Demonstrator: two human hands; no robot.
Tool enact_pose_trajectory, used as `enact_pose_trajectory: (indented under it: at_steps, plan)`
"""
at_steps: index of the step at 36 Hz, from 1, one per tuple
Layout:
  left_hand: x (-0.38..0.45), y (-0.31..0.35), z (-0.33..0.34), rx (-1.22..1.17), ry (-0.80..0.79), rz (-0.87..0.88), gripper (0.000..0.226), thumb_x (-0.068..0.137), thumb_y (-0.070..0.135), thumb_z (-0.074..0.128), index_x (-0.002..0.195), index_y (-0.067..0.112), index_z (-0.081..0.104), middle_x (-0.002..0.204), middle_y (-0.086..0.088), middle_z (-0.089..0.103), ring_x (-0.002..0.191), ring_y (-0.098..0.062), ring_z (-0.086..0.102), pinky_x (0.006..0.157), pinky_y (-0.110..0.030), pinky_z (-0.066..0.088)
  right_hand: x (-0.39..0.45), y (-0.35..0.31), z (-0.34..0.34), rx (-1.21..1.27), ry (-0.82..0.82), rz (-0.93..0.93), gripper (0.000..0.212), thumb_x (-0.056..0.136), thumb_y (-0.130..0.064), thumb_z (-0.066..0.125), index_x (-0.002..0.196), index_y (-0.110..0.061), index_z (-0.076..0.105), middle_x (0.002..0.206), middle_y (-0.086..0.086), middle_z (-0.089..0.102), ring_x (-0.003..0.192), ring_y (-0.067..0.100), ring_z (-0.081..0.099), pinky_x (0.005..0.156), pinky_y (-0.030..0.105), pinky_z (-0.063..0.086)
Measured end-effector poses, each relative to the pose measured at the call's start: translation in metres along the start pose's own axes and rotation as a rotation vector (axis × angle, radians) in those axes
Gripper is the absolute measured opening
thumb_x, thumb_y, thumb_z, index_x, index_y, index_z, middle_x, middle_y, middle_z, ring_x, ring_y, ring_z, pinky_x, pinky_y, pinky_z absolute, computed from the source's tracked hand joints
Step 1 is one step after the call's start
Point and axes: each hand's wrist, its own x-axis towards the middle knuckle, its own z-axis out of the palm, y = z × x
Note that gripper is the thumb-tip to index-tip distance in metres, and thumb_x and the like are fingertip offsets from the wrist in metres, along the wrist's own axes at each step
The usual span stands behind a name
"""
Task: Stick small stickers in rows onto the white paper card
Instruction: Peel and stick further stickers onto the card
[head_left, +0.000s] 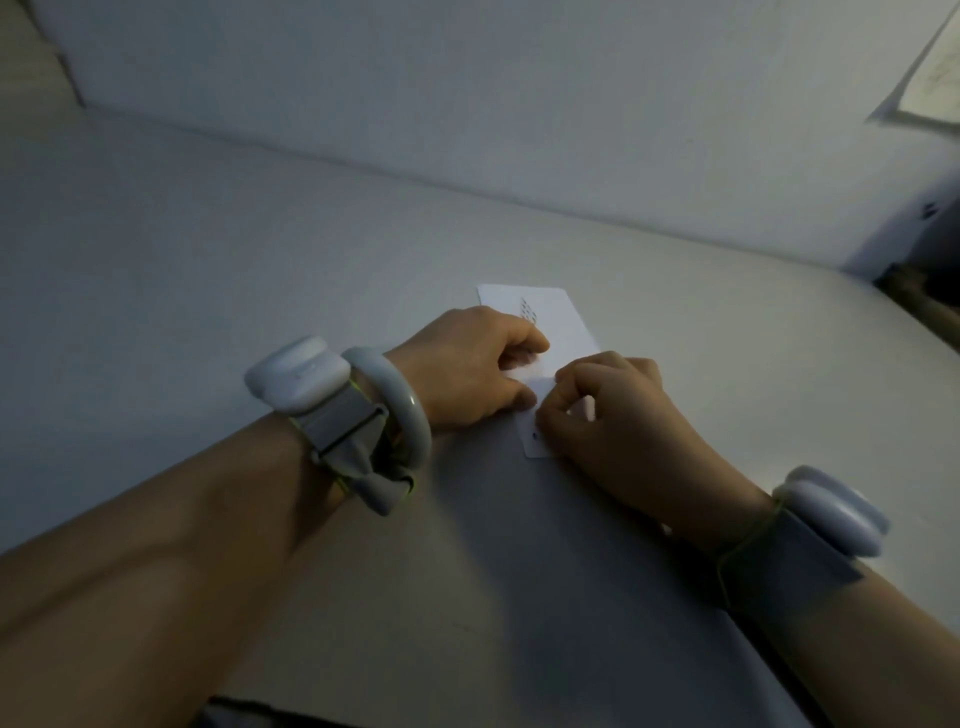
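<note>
A white paper card (563, 322) lies on the table and carries rows of small dark stickers (525, 307) near its far end. A smaller white sticker sheet (535, 441) with a dark dot overlaps the card's near edge. My left hand (467, 369) rests with curled fingers on the card's left part. Its thumb and forefinger hold the far end of the sticker sheet. My right hand (608, 415) pinches thumb and forefinger together on the sheet's right edge. Whatever lies between those fingertips is hidden.
The white table (260, 234) meets a white wall (467, 93) at the back. Its right edge (883, 322) drops off beside dark clutter. Both wrists wear grey straps with white pods, and the left wrist also carries a pale bangle (410, 410).
</note>
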Motion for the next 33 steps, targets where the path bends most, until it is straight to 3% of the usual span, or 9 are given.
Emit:
enact_pose_trajectory:
  at_steps: [7,13,19,28,33]
  plan:
    - [0.002,-0.002,0.001,-0.011,-0.027,0.005,0.053,0.08,0.023,0.07,0.13,0.024,0.052,0.121,0.006,0.06,0.091,0.003,0.049,0.079,-0.004,0.033,0.006,0.001,-0.007,-0.011,-0.051,0.168,0.023,0.081,-0.041,0.062,0.073,-0.021,0.054,0.106,-0.002,0.046,0.107,0.019,0.033,0.091,0.038,0.033]
    - [0.002,-0.003,0.002,0.008,-0.023,0.017,0.052,0.081,0.025,0.069,0.13,0.025,0.051,0.122,0.007,0.059,0.091,0.004,0.047,0.074,-0.002,0.033,0.008,0.003,-0.01,-0.02,-0.066,0.195,0.016,0.085,-0.032,0.055,0.075,-0.021,0.05,0.107,0.0,0.044,0.109,0.022,0.035,0.094,0.041,0.034]
    - [0.002,-0.004,0.002,-0.002,-0.017,0.026,0.051,0.081,0.025,0.069,0.129,0.024,0.052,0.121,0.007,0.06,0.094,0.003,0.049,0.082,-0.006,0.033,0.009,0.006,-0.002,-0.082,-0.005,0.188,0.034,0.076,-0.056,0.059,0.074,-0.023,0.053,0.101,-0.005,0.042,0.1,0.017,0.033,0.082,0.034,0.027]
    - [0.001,-0.006,0.002,-0.049,-0.024,0.008,0.054,0.079,0.024,0.071,0.13,0.023,0.052,0.122,0.007,0.059,0.095,0.002,0.05,0.085,-0.009,0.035,0.008,0.01,-0.016,-0.039,-0.077,0.194,0.02,0.08,-0.042,0.062,0.082,-0.023,0.054,0.105,-0.002,0.043,0.109,0.021,0.035,0.095,0.04,0.034]
    - [-0.002,-0.005,0.003,-0.124,0.002,-0.009,0.051,0.079,0.023,0.07,0.128,0.024,0.053,0.115,0.008,0.061,0.095,0.002,0.053,0.083,-0.008,0.037,0.006,0.018,-0.018,-0.052,-0.065,0.179,0.016,0.082,-0.042,0.061,0.083,-0.028,0.053,0.102,-0.005,0.041,0.109,0.019,0.035,0.093,0.038,0.035]
